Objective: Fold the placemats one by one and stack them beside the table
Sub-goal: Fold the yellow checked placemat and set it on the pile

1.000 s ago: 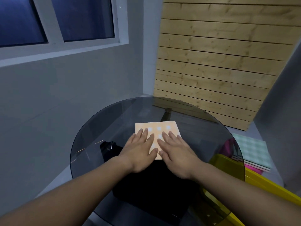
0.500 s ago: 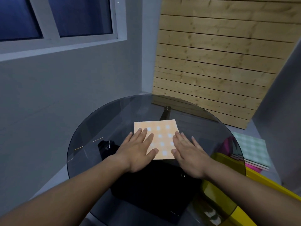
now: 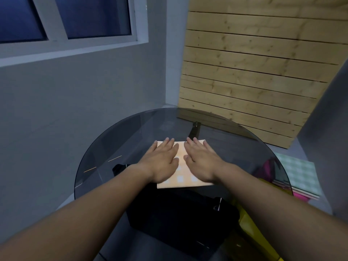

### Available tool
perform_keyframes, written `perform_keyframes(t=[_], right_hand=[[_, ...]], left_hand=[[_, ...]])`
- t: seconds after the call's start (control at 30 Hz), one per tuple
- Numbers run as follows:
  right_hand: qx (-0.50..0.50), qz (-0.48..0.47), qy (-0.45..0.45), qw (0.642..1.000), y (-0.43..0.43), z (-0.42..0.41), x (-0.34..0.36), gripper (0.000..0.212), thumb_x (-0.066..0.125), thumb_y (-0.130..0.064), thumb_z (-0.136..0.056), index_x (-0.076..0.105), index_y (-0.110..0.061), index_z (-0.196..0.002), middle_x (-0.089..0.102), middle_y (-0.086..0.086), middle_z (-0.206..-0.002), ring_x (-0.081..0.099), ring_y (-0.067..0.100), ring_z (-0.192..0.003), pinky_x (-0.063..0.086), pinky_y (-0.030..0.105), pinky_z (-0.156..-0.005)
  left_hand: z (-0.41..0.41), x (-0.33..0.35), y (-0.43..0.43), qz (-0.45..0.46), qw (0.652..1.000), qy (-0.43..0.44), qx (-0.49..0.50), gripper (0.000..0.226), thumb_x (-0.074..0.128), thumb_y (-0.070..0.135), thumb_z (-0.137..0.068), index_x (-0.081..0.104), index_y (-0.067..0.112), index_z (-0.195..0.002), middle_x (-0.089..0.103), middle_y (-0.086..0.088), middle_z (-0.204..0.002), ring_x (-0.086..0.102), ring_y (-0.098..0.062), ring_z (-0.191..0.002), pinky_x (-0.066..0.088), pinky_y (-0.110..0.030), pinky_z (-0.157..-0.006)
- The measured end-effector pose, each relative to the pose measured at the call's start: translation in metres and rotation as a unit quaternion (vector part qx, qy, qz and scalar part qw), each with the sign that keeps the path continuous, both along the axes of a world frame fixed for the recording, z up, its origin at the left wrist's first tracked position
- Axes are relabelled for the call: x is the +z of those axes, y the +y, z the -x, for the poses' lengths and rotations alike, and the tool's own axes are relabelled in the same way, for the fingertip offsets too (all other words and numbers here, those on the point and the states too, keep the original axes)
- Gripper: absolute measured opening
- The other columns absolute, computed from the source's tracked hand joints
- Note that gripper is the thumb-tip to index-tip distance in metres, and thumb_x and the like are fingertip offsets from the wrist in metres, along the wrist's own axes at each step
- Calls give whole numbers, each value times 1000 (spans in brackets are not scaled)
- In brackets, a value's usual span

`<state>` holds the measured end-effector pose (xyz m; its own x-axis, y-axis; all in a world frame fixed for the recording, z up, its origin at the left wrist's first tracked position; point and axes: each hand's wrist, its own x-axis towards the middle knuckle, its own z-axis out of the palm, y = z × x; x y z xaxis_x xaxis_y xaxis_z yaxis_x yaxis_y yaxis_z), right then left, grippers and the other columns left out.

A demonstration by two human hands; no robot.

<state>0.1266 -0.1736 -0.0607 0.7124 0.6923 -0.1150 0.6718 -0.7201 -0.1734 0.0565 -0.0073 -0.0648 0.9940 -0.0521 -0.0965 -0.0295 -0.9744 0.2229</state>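
**Both palms flat on the folded placemat**

So the folded orange placemat with pale square dots (image 3: 185,178) is lying flat near the middle of the round smoked-glass tabletop (image 3: 105,147), and both hands are sitting right on top of it. The left hand (image 3: 162,162) is covering the left part of the mat, fingers stretched out and pointing away toward the far edge, palm down. The right hand (image 3: 202,162) is doing the same thing on the right part, also spread flat. Neither one is gripping anything, they're just open and pressing down, with a narrow strip of mat showing between them. The fingertips are reaching about to the far edge of the mat, and the near edge is peeking out below the wrists.

Through the glass you're seeing the black table base (image 3: 178,219) underneath. Off to the right, down beside the table, a stack of folded placemats (image 3: 299,176) is sitting with a pale green checked one on top and some pink edges poking out under it. Something yellow (image 3: 250,230) is showing below the glass on the right, can't tell what it is. A light wooden slat panel (image 3: 254,76) is leaning behind the table, and a white-framed window (image 3: 75,44) is up on the left.
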Motion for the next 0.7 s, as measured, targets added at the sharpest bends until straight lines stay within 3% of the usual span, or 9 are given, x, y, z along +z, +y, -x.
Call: perform_keyframes(t=[0.33,0.4,0.47,0.53,0.6,0.7], right_hand=[[-108,22,32,993,-22,-6,-2,68,11,-51,-101,-8,-15,-156,-16,-1,-163,-16,15,-150,-9,44,-122],[-121,-21,58,991,-28,-1,3,68,16,-51,-102,-3,-14,-156,-7,2,-165,-7,17,-152,-2,41,-123],[-158,-122,80,977,-35,3,11,65,29,-46,-102,14,-12,-155,18,5,-163,15,23,-150,18,37,-119],[-217,-213,79,949,-41,4,22,57,43,-38,-99,30,-12,-149,39,8,-152,36,27,-139,34,35,-105],[-280,-234,83,927,-44,-1,27,49,51,-33,-94,43,-13,-138,55,9,-135,53,28,-122,42,32,-91],[-335,-250,140,898,-43,-3,34,13,57,-24,-82,57,-13,-89,60,9,-83,60,29,-79,58,46,-78]], left_hand=[[-1,-4,1,-9,998,24,51,70,20,52,-102,-4,19,-159,-16,2,-165,-20,-15,-151,-10,-45,-123],[1,-3,4,46,997,15,65,69,29,52,-99,14,18,-157,-3,-3,-167,-9,-21,-153,0,-45,-124],[5,-2,9,137,985,-52,94,50,42,49,-93,46,20,-134,30,-8,-157,17,-29,-151,25,-46,-119],[10,5,10,181,962,-136,153,32,53,37,-90,53,17,-115,51,-5,-131,42,-29,-133,42,-40,-101],[17,15,9,196,943,-149,223,29,58,30,-88,53,14,-112,50,-1,-115,52,-25,-111,44,-34,-86],[26,27,6,215,932,-83,280,25,64,28,-82,51,14,-98,59,-2,-102,60,-22,-91,49,-33,-73]])
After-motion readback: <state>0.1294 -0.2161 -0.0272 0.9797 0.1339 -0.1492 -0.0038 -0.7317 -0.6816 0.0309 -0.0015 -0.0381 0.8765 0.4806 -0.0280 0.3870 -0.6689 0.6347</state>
